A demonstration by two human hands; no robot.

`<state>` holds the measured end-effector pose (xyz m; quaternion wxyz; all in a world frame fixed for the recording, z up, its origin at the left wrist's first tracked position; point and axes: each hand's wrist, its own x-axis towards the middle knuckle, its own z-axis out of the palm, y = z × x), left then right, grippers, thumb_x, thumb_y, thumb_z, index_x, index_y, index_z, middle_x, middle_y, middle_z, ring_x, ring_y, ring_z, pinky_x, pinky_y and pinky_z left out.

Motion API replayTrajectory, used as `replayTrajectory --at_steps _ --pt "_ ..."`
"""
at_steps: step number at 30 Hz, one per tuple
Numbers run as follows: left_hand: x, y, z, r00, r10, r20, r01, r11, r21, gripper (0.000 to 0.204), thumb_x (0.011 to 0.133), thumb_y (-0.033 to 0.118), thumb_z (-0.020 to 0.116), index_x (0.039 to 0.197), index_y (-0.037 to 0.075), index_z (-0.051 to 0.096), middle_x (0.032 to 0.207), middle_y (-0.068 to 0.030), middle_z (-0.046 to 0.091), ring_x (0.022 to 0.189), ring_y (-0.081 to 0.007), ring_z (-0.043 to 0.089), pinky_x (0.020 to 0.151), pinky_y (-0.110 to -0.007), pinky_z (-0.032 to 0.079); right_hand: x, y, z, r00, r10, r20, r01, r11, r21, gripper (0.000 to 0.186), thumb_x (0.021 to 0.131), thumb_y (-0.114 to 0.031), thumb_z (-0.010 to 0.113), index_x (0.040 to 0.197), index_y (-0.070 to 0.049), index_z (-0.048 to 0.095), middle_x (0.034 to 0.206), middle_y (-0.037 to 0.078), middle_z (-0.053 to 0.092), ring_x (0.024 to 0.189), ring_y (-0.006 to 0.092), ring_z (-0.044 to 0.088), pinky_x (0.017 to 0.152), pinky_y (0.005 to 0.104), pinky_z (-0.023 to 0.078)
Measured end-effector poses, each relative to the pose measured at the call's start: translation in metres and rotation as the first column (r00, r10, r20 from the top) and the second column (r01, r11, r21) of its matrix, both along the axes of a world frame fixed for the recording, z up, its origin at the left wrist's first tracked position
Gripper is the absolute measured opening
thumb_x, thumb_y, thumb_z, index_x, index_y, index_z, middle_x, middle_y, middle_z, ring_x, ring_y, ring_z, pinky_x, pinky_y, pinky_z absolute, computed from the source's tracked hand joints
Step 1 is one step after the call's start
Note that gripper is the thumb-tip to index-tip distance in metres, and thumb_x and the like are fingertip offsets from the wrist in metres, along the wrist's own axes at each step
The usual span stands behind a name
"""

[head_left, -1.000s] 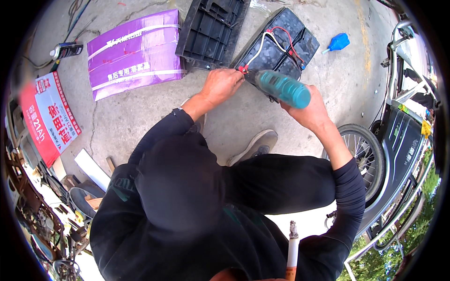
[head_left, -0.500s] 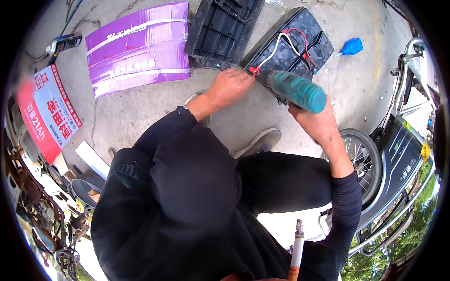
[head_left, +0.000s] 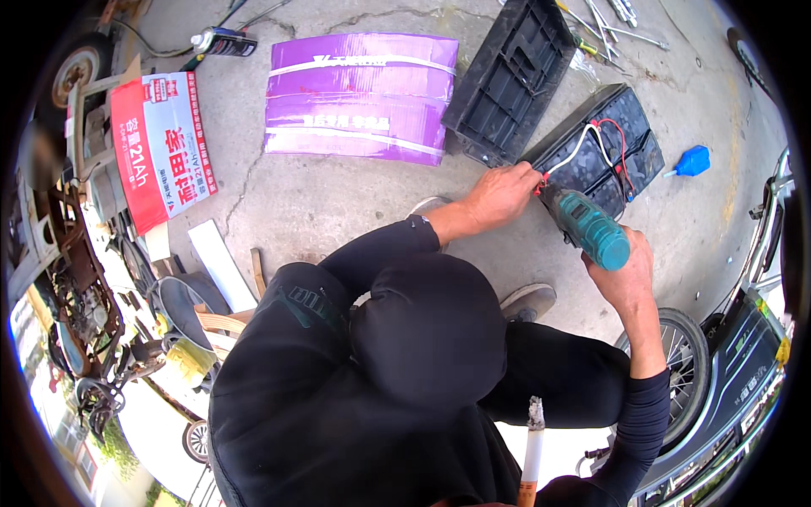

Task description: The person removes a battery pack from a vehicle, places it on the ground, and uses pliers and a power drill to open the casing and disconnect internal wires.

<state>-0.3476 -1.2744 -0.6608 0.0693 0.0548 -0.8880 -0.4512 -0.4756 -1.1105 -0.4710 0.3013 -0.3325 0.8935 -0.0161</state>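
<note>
My right hand (head_left: 623,275) grips a teal and black cordless drill (head_left: 591,228). Its nose points at the near left corner of a black battery pack (head_left: 583,156), by a red cable end (head_left: 541,182). At that same corner my left hand (head_left: 504,196) is closed in a pinch, fingertips touching or right beside the red end; what they hold is hidden. A white cable (head_left: 571,158) and a red cable (head_left: 623,139) arch over the pack's top. Directly left of the pack lies an open black plastic case part (head_left: 511,80) with a ribbed inside.
A purple strapped carton (head_left: 359,101) and a red and white printed sheet (head_left: 165,148) lie left, a spray can (head_left: 226,42) behind. Right of the pack is a blue squeeze bottle (head_left: 694,160); hand tools (head_left: 604,29) lie beyond. A spoked wheel (head_left: 676,363) stands near my right arm.
The whole view has shifted, so the ground objects appear farther right and lower, and tools at the back have come into sight. Both hands and the drill stay at the same battery corner.
</note>
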Motion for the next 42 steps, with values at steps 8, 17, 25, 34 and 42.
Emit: replayTrajectory --at_steps 8,17,25,34,42 --pt "-0.008 0.004 0.011 0.997 0.02 0.071 -0.03 0.991 0.132 0.015 0.084 0.005 0.059 0.098 0.001 0.064 0.095 -0.0178 0.066 0.086 -0.0402 0.066 0.077 -0.052 0.052 0.001 0.015 -0.013 0.999 0.013 -0.04 -0.018 0.993 -0.113 0.015 0.07 -0.011 0.08 0.079 -0.002 0.072 0.081 0.022 0.071 0.079 0.0424 0.069 0.073 0.0479 0.056" --pt "-0.007 0.007 0.02 0.997 0.077 -0.004 -0.076 0.992 0.103 0.019 0.082 0.01 0.068 0.097 0.002 0.059 0.089 -0.0169 0.065 0.082 -0.0404 0.066 0.069 -0.052 0.05 -0.001 0.016 -0.015 0.985 -0.118 0.126 0.144 0.963 -0.229 0.014 0.074 -0.008 0.075 0.085 -0.001 0.073 0.082 0.021 0.072 0.082 0.0419 0.071 0.072 0.0451 0.056" --pt "-0.014 0.011 0.008 0.997 0.064 -0.045 -0.064 0.998 -0.012 0.016 0.082 0.011 0.069 0.094 0.004 0.061 0.088 -0.0153 0.065 0.083 -0.0397 0.066 0.069 -0.052 0.051 -0.002 0.024 -0.02 0.988 -0.096 0.12 0.127 0.951 -0.283 0.012 0.078 -0.007 0.072 0.087 0.0 0.072 0.081 0.022 0.072 0.079 0.0417 0.071 0.071 0.0442 0.056" --pt "-0.01 0.014 -0.004 0.994 0.077 -0.078 -0.077 0.997 -0.004 0.013 0.084 0.011 0.069 0.096 0.007 0.065 0.089 -0.0127 0.064 0.085 -0.0378 0.066 0.071 -0.052 0.051 -0.004 0.046 -0.024 0.986 0.16 -0.049 -0.165 0.974 -0.152 0.021 0.078 -0.006 0.071 0.098 -0.002 0.071 0.086 0.02 0.073 0.082 0.0388 0.071 0.071 0.0445 0.054" --pt "-0.011 0.012 0.001 0.996 0.045 -0.074 -0.048 0.998 -0.028 0.014 0.083 0.01 0.068 0.094 0.004 0.062 0.087 -0.0159 0.065 0.083 -0.0405 0.065 0.07 -0.053 0.051 0.018 0.042 -0.011 0.964 0.221 -0.147 -0.253 0.932 -0.259 0.022 0.081 -0.01 0.068 0.102 -0.002 0.07 0.086 0.021 0.07 0.081 0.0415 0.069 0.069 0.0459 0.052"
